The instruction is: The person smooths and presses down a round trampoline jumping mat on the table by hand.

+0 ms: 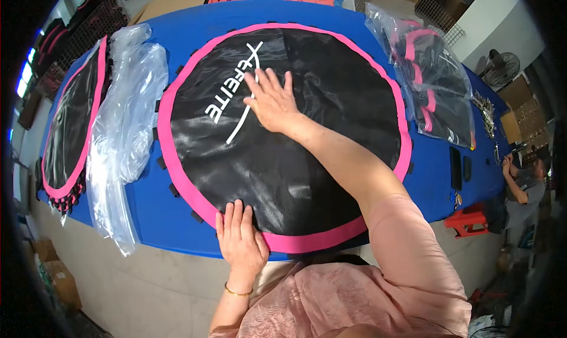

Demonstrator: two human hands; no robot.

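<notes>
Right hand (274,106) spread wide, left hand (241,243) flat on the pink border (307,242), I touch a round black mat (271,181), its white lettering (213,113) ending "EFEITE".

So there's just the one cam, worn on the person's head, aimed forward and down at a big blue cloth-covered worktop (144,220). Pretty close, but super wide with dark curved edges. It looks down over the pink short-sleeved top (331,296) at six o'clock, and catches a grey standing fan (501,68) farther off around two o'clock.
</notes>
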